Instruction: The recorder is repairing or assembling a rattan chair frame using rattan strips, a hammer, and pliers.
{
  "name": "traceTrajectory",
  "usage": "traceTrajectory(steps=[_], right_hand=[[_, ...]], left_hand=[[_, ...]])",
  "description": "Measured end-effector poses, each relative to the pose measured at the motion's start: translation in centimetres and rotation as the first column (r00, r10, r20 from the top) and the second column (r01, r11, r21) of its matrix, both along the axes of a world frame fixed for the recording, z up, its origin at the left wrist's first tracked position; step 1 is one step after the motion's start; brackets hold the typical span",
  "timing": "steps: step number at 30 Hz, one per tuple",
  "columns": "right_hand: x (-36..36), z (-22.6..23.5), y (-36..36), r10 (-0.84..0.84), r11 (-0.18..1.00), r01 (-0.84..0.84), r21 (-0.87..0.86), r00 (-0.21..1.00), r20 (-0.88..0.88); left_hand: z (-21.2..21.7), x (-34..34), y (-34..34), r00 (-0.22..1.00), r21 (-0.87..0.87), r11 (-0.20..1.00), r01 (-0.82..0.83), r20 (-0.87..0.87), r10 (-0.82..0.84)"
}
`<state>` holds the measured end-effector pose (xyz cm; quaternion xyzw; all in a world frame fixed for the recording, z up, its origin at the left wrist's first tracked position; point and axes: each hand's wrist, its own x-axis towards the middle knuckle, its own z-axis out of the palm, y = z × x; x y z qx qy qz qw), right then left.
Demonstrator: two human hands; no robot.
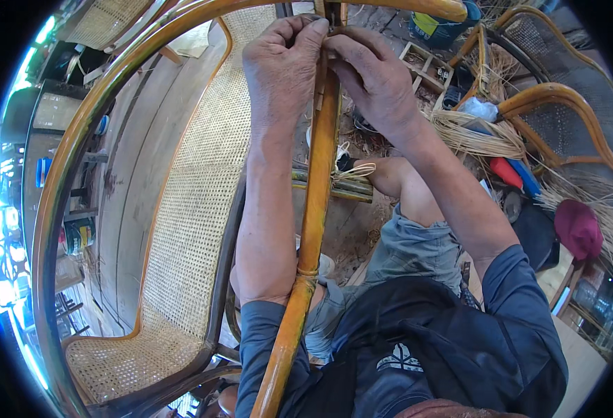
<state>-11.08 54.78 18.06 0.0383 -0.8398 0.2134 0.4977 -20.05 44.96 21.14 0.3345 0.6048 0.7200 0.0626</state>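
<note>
A glossy yellow-brown rattan pole (312,223) runs up the middle of the head view, with a wrapped joint partway along it. Near its upper end my left hand (282,70) is closed, thumb and fingers pinched together. Right beside it my right hand (374,80) bends over the pole, its fingertips also pinched close to the left thumb. A narrow brown cane strip (319,89) lies along the pole and runs up to the fingertips of both hands. Its upper end is hidden by the fingers. My left forearm passes against the pole.
A long seat of woven cane (198,174) stands left of the pole, framed by a curved rattan rail (59,174). To the right lie a bundle of pale cane strips (477,136), a wooden compartment box (425,70), a maroon cap (578,230) and a rattan chair (564,104).
</note>
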Motion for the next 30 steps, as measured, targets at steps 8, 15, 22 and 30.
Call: traceTrajectory(steps=[8, 15, 22, 30], right_hand=[[-0.5, 0.1, 0.7, -0.006, 0.994, 0.007, 0.109, 1.0, -0.005], [-1.0, -0.2, -0.2, 0.005, 0.993, -0.009, -0.116, 0.999, -0.042], [-1.6, 1.3, -0.8, 0.062, 0.929, -0.033, -0.369, 0.996, 0.067], [-1.4, 1.2, 1.0, -0.035, 0.997, 0.039, -0.07, 0.998, 0.049]], left_hand=[[1.1, 0.7, -0.7, 0.968, -0.058, 0.996, 0.068, 0.247, -0.052], [1.5, 0.3, 0.0, 0.937, -0.096, 0.991, 0.091, 0.344, -0.053], [2.7, 0.8, -0.3, 0.873, -0.026, 0.989, 0.144, 0.474, -0.115], [0.4, 1.3, -1.0, 0.968, 0.4, 0.902, 0.162, -0.24, -0.067]])
